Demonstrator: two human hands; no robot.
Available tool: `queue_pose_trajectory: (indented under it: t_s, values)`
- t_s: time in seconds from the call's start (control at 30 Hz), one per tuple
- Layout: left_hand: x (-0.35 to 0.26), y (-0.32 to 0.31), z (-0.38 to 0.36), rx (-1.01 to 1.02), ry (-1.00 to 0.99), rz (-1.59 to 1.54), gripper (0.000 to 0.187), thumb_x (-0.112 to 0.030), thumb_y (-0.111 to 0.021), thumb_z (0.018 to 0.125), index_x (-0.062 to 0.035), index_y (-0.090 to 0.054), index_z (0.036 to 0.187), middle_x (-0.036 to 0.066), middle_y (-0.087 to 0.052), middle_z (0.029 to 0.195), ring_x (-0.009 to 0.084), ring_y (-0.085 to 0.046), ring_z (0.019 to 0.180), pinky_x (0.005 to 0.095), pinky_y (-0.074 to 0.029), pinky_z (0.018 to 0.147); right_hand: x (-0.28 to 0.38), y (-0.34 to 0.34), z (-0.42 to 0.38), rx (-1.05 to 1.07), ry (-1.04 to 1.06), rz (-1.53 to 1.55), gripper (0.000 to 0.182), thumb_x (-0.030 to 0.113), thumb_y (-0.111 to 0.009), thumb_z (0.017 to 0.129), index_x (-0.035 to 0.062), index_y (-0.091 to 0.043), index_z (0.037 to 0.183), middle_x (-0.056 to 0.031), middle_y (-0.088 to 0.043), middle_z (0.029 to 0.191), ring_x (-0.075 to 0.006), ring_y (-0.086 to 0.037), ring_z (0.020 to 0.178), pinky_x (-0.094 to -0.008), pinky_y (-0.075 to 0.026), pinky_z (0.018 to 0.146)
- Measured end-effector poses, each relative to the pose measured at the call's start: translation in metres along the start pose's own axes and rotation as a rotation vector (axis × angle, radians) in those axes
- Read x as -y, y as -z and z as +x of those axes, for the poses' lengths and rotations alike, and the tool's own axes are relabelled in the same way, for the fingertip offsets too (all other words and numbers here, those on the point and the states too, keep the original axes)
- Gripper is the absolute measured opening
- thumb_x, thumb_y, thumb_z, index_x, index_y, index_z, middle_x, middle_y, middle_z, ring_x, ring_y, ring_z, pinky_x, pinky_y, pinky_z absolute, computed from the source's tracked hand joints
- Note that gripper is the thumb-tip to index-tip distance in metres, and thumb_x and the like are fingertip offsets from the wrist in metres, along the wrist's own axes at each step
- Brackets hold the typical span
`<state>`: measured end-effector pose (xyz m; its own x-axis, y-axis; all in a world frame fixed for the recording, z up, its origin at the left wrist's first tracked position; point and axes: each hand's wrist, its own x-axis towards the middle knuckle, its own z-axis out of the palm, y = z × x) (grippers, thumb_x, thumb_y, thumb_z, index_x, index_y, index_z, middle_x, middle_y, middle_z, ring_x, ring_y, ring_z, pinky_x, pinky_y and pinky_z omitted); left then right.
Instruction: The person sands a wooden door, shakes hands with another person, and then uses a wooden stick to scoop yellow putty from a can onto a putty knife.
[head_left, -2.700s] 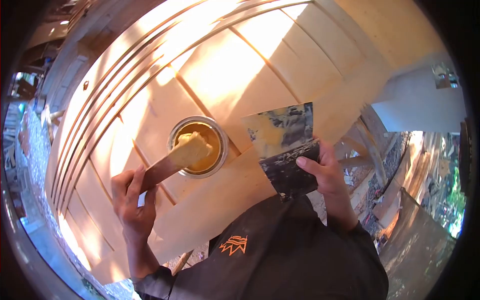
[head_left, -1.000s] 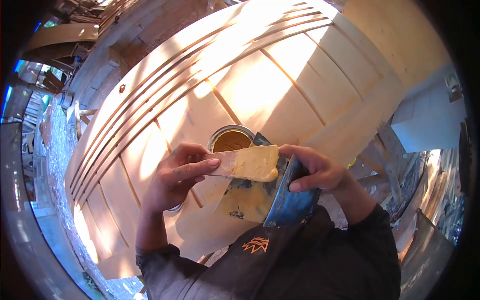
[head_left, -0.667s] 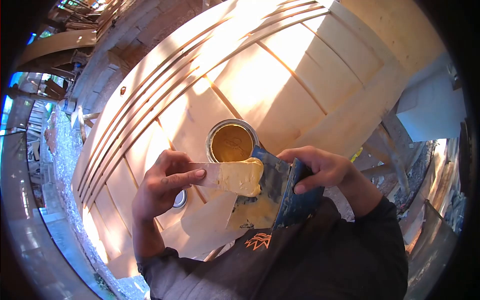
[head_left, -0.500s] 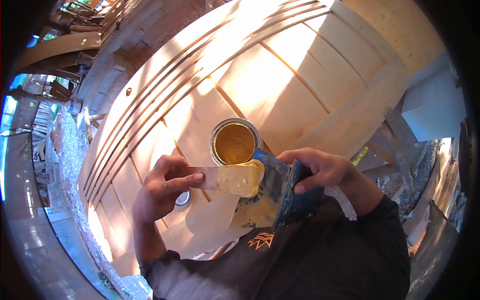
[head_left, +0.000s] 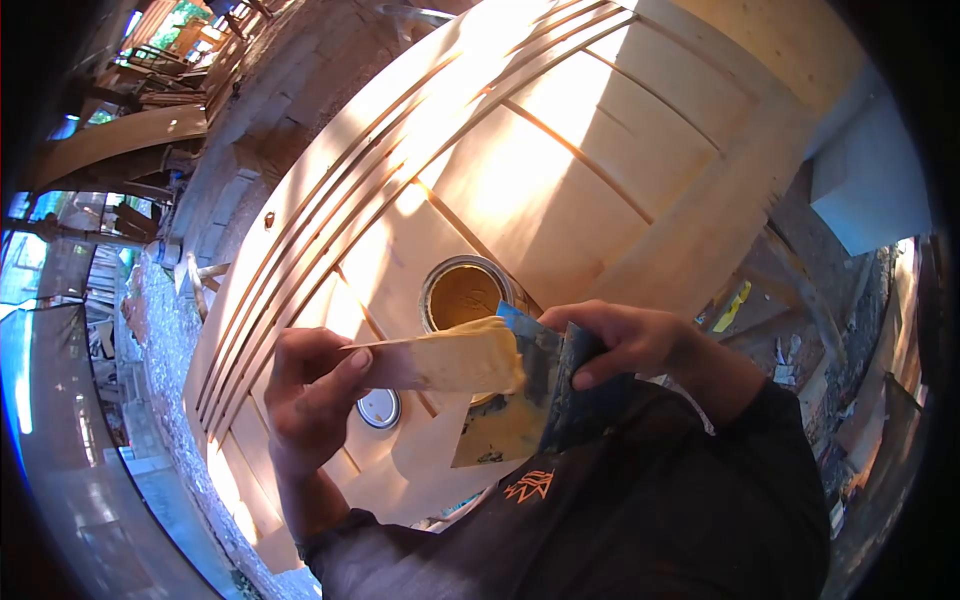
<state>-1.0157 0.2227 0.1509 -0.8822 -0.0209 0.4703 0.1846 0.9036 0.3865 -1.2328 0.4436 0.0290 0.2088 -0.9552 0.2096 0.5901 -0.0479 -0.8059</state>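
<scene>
My left hand (head_left: pixel 312 400) is closed around the bare end of a flat wooden paddle (head_left: pixel 395 366). Thick yellowish putty (head_left: pixel 472 352) coats the paddle's far end, which lies against the blade of a wide blue putty spreader (head_left: pixel 538 368). My right hand (head_left: pixel 635 345) grips the spreader by its dark back edge, thumb on the near side. Smears of putty cover the blade's lower part. Just beyond both tools, an open can (head_left: pixel 428 290) holds brownish-yellow putty. Below the paddle, a round metal lid (head_left: pixel 379 408) lies near my left hand.
The can and lid stand on a large curved wooden panel (head_left: pixel 570 235) with raised strips and grooves. A pale box-like block (head_left: pixel 872 190) is at the right. Debris and a yellow scrap (head_left: pixel 733 306) lie on the ground there. Stacked timber (head_left: pixel 165 95) is at the upper left.
The paddle has tilted in my left hand, its putty-covered end still at the spreader's blade. More of the lid shows now, and the whole view has shifted slightly.
</scene>
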Motion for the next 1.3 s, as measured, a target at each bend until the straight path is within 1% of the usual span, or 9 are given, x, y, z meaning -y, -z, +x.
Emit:
queue_pose_trajectory:
  t_s: [0.13,0.27,0.6,0.7,0.8,0.93,1.07,1.2,1.3]
  values:
    - [-0.004,-0.017,0.009,-0.141,-0.129,0.229,0.042,0.004,-0.073,0.067,-0.0127,-0.065,0.104,0.01,-0.055,0.09,0.0221,-0.054,0.079,0.0249,-0.05,0.055,0.0,-0.003,0.004,-0.001,0.047,0.075,0.058,-0.001,-0.061,0.083,-0.0042,-0.032,0.133,-0.0094,-0.054,0.12,-0.0127,-0.05,0.111,-0.0281,-0.041,0.096]
    - [0.007,-0.017,0.004,-0.208,-0.219,0.268,0.035,0.003,-0.073,0.068,-0.0115,-0.065,0.1,0.01,-0.055,0.091,0.0245,-0.053,0.079,0.025,-0.049,0.053,-0.005,0.002,0.0,-0.035,0.097,0.072,0.06,-0.002,-0.061,0.082,-0.0043,-0.031,0.134,-0.0096,-0.053,0.122,-0.0124,-0.05,0.111,-0.0276,-0.041,0.096]
    - [0.011,-0.007,-0.013,-0.163,-0.158,0.334,0.037,0.003,-0.072,0.071,-0.0122,-0.062,0.103,0.01,-0.054,0.092,0.025,-0.054,0.08,0.0271,-0.049,0.055,-0.004,0.008,-0.004,-0.057,0.061,0.077,0.062,-0.001,-0.064,0.081,-0.0039,-0.032,0.134,-0.0093,-0.053,0.122,-0.0119,-0.05,0.111,-0.0272,-0.041,0.095]
    - [0.012,-0.004,-0.016,-0.16,-0.151,0.354,0.041,0.004,-0.073,0.069,-0.0114,-0.062,0.105,0.01,-0.054,0.093,0.0247,-0.054,0.081,0.027,-0.048,0.055,-0.003,0.007,-0.004,-0.054,0.055,0.046,0.061,-0.001,-0.064,0.081,-0.0037,-0.032,0.134,-0.0088,-0.053,0.122,-0.0117,-0.049,0.111,-0.0274,-0.04,0.096]
    - [0.009,-0.004,-0.015,-0.134,-0.023,0.211,0.044,0.005,-0.072,0.068,-0.0095,-0.062,0.108,0.012,-0.055,0.096,0.0221,-0.055,0.079,0.0261,-0.047,0.056,-0.003,0.009,0.001,-0.008,0.055,0.009,0.061,-0.001,-0.064,0.081,-0.0031,-0.032,0.134,-0.0084,-0.052,0.122,-0.0113,-0.048,0.112,-0.0275,-0.039,0.097]
    - [0.003,-0.012,-0.007,0.042,-0.028,-0.026,0.041,0.005,-0.067,0.072,-0.0052,-0.061,0.112,0.015,-0.055,0.101,0.0175,-0.055,0.072,0.0256,-0.046,0.057,-0.003,0.005,0.003,-0.005,0.084,-0.024,0.061,0.001,-0.064,0.081,-0.002,-0.033,0.133,-0.008,-0.052,0.121,-0.0109,-0.048,0.11,-0.027,-0.039,0.096]
    - [0.003,-0.028,-0.007,0.062,-0.013,-0.149,0.043,0.008,-0.065,0.072,-0.0041,-0.061,0.113,0.016,-0.054,0.103,0.0197,-0.058,0.077,0.0262,-0.047,0.059,0.003,0.005,0.007,0.031,0.087,-0.101,0.06,0.005,-0.065,0.081,-0.0013,-0.034,0.132,-0.0073,-0.054,0.116,-0.0104,-0.05,0.105,-0.0264,-0.041,0.091]
    - [0.001,-0.036,-0.004,0.138,0.057,-0.229,0.048,0.013,-0.061,0.072,-0.0055,-0.06,0.116,0.018,-0.054,0.104,0.0226,-0.06,0.083,0.029,-0.051,0.064,0.002,0.007,0.005,0.01,0.081,-0.101,0.062,0.0,-0.065,0.08,-0.0026,-0.033,0.133,-0.0094,-0.049,0.119,-0.0122,-0.048,0.11,-0.0268,-0.041,0.093]
    - [0.007,-0.045,-0.007,0.121,0.045,-0.227,0.033,-0.013,-0.061,0.085,-0.0104,-0.058,0.118,0.016,-0.055,0.098,0.0245,-0.056,0.081,0.0299,-0.047,0.061,-0.007,0.012,0.002,0.013,0.07,-0.005,0.061,0.001,-0.065,0.081,-0.0025,-0.033,0.132,-0.0097,-0.05,0.119,-0.0131,-0.049,0.11,-0.0273,-0.04,0.095]
